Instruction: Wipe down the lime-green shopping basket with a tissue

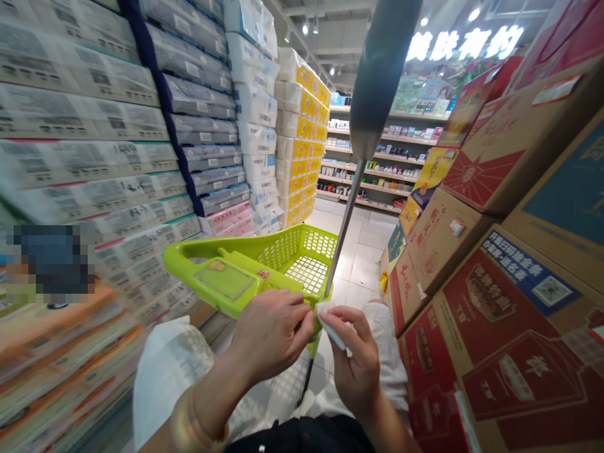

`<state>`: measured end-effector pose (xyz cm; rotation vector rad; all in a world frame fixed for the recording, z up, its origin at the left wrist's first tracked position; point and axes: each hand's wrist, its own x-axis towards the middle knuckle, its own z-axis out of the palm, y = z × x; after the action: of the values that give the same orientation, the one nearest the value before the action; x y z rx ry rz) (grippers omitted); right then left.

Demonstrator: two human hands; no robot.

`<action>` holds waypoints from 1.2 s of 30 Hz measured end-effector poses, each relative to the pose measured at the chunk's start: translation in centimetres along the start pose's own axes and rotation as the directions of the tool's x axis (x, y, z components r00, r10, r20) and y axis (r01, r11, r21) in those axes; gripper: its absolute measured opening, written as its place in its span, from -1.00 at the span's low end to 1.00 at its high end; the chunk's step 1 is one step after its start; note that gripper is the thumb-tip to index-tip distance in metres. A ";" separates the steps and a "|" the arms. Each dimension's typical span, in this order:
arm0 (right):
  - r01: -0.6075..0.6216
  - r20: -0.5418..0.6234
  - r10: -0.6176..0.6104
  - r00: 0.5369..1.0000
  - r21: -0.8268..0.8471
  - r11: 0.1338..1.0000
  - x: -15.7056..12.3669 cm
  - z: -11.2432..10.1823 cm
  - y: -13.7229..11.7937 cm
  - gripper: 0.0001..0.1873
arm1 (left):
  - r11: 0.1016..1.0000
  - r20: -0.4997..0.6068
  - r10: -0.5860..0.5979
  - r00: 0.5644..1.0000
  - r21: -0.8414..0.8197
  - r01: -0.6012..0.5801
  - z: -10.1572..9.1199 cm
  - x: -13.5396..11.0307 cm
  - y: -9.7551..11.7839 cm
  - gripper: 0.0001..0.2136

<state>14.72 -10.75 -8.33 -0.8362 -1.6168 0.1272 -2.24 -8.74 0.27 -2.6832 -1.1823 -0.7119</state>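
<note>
My left hand point(278, 330) is closed, its fingers curled at the near side of a lime-green shopping cart point(221, 242). What lies inside those fingers is hidden. Between the thumb and fingers of my right hand point(356, 352) is a folded white tissue point(333, 324). A slim metal rod with a dark grey grip point(377, 75) slants up toward the camera. Its lower end meets the cart's edge just above the tissue, close to both hands. Whether either hand touches the rod cannot be made out. The cart's basket has a white lattice bottom.
Tall stacks of wrapped tissue packs point(257, 94) line the left side. Red and brown cartons point(500, 314) are piled on the right. Shelves of small goods point(401, 138) stand beyond the tiled aisle floor point(349, 251). White-trousered legs flank my hands.
</note>
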 end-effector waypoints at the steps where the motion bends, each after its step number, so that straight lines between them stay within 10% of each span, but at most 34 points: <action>1: 0.020 0.011 -0.020 1.000 0.000 1.000 -0.1 0.0 -0.1 -0.56 | 1.000 -0.007 0.004 1.000 0.001 -0.004 0.0 0.0 0.0 -0.64; 36: -0.134 -0.098 0.149 0.984 0.150 0.980 -2.9 1.3 0.4 -0.61 | 0.993 -0.102 0.109 0.989 0.062 -0.103 0.3 -0.3 -0.3 -0.65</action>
<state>13.64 -11.67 -11.23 -0.8329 -1.4279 0.2903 -2.51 -8.62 -0.17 -2.6046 -1.0108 -0.7810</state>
